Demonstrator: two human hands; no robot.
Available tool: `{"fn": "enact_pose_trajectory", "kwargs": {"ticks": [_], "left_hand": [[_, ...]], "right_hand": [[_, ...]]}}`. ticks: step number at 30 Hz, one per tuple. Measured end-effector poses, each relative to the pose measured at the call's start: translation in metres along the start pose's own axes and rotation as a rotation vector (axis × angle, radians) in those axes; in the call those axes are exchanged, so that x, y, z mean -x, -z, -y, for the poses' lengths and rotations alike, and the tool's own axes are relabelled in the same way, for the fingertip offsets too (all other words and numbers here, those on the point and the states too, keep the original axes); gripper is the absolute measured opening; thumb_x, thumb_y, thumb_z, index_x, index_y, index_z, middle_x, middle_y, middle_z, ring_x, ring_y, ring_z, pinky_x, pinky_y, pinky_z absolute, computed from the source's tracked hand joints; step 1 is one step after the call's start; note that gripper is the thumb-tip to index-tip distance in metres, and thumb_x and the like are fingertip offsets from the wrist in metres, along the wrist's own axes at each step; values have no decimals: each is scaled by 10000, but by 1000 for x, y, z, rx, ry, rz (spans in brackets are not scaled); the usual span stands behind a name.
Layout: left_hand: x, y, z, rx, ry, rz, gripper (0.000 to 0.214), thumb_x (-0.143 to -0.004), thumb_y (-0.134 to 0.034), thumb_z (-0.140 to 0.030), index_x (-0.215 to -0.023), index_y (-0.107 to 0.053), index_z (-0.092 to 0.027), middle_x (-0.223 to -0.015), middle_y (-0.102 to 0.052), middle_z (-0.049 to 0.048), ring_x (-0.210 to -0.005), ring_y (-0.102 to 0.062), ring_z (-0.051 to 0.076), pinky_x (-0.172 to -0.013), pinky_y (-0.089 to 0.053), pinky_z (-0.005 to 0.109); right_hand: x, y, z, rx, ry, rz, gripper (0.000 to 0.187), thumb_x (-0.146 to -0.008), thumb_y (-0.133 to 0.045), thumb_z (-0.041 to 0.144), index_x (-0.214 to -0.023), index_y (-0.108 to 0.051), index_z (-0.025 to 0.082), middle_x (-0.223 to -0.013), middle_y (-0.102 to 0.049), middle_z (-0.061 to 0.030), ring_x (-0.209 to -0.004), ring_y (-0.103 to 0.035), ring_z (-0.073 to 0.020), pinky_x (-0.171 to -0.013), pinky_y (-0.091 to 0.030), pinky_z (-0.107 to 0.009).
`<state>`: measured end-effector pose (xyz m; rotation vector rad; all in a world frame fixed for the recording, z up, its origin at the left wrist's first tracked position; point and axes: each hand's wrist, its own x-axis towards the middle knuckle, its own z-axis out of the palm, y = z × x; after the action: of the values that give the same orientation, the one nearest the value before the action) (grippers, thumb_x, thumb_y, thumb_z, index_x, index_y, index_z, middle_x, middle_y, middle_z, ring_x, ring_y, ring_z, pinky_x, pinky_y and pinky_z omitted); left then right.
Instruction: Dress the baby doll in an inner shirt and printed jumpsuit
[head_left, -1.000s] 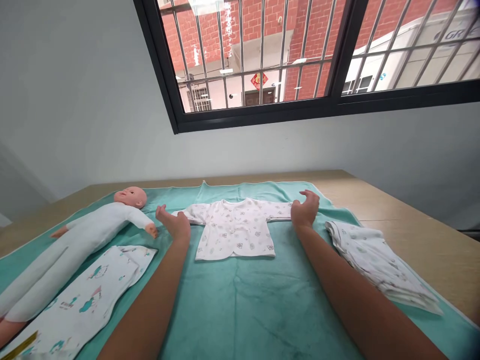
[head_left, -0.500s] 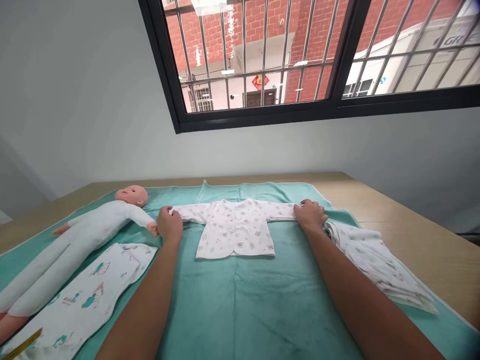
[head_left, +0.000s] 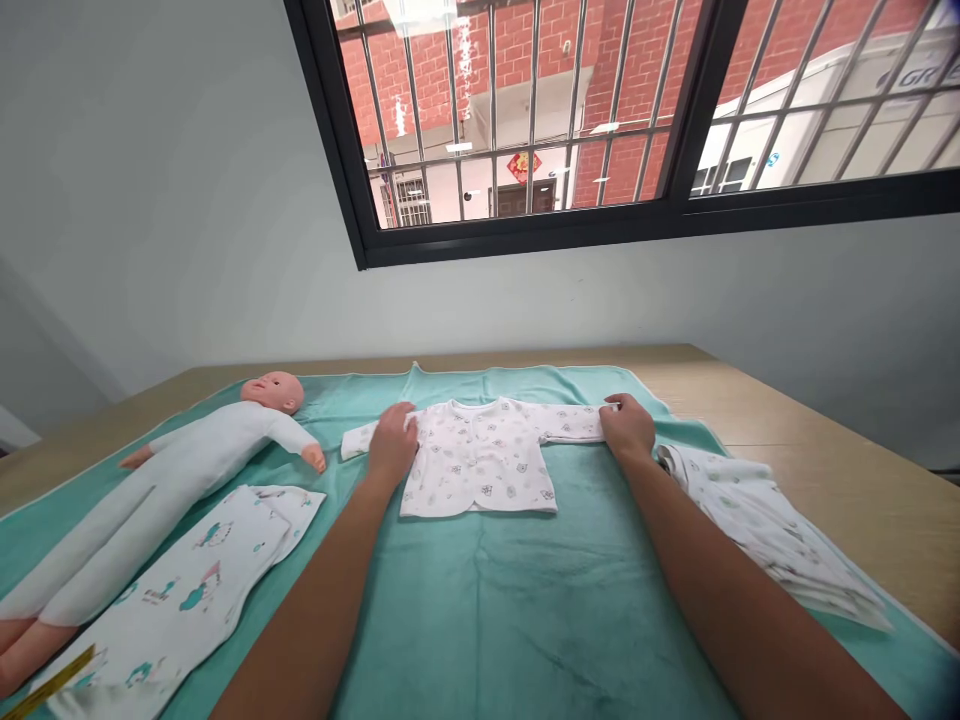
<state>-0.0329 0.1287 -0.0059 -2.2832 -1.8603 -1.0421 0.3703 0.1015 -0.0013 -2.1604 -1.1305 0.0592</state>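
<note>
A small white long-sleeved baby shirt printed with tiny grey motifs (head_left: 478,465) lies flat at the middle of a teal plush blanket (head_left: 480,600), its neckline toward the wall and its hem toward the wearer of the camera; the two bare hands are well apart, one at each side of it; the left hand (head_left: 393,445) lies over the sleeve on its own side, close to the shoulder, with that sleeve's cuff showing beyond the hand; the right hand (head_left: 628,428) is at the cuff of the other sleeve, which stretches straight out from the body of the shirt; whether either hand's fingers grip the fabric or merely press on it, I cannot tell. To the left, a baby doll with a pinkish head and a white cloth body (head_left: 202,460) lies slantwise on its back, one hand near the shirt's left cuff but apart from it; just beside the doll is a flat white garment with teal and pink prints (head_left: 187,590), a narrow yellow strip (head_left: 52,685) across its near end; to the right, near the right forearm, lies a folded white printed cloth (head_left: 757,520); the blanket covers much of a light wooden table (head_left: 810,420), which stands against a pale grey wall (head_left: 187,200) below a black-framed window (head_left: 525,236).
</note>
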Motion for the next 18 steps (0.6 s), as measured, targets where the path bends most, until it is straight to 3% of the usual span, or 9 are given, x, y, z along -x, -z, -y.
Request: {"fn": "enact_pose_trajectory", "kwargs": {"ticks": [3, 7, 10, 12, 15, 18], "left_hand": [[1, -15, -11, 29, -144, 234, 360, -941, -410, -367, -1208, -618, -243, -1379, -564, 14, -1327, -442, 170, -1120, -318, 293], [6, -20, -14, -59, -129, 444, 503, -961, -316, -470, -1381, -490, -256, -1556, -326, 30, -1447, -246, 270, -1160, -201, 493], [10, -16, -16, -169, -75, 532, 563, -970, -227, -507, -1470, -355, -282, -1603, -184, 21, -1473, -154, 282, -1165, -136, 524], [10, -13, -19, -200, -57, 531, 575, -968, -209, -516, -1479, -334, -284, -1608, -163, 23, -1477, -134, 277, -1170, -126, 509], [9, -9, -27, -220, -20, 547, 588, -960, -216, -522, -1478, -335, -272, -1610, -155, 33, -1479, -114, 294, -1166, -120, 527], [10, -6, -44, -227, -14, 589, 617, -940, -253, -551, -1468, -351, -248, -1609, -156, 59, -1481, -80, 315, -1149, -123, 580]], "right_hand": [[1, 4, -1, -10, 29, -71, 380, -801, -442, 176, -1136, -616, 220, -1081, -641, -76, -974, -579, -242, -754, -405, -318], [5, 8, 1, 125, 203, -182, 413, -769, -444, 87, -1107, -659, 190, -1112, -604, -134, -975, -562, -283, -796, -402, -382], [15, 3, 15, 168, 436, -187, 371, -823, -428, 112, -1104, -668, 145, -1194, -590, -163, -1077, -532, -313, -918, -379, -431], [26, -4, 32, 105, 598, -74, 371, -883, -404, 180, -1168, -637, 131, -1252, -585, -154, -1133, -525, -289, -980, -374, -399], [51, -21, 57, 28, 744, 257, 442, -939, -379, 343, -1300, -553, 157, -1342, -564, -118, -1209, -517, -242, -1027, -379, -346], [74, -36, 72, 111, 840, 497, 581, -954, -324, 495, -1416, -443, 163, -1508, -398, -103, -1386, -352, -238, -1140, -245, -393]]}}
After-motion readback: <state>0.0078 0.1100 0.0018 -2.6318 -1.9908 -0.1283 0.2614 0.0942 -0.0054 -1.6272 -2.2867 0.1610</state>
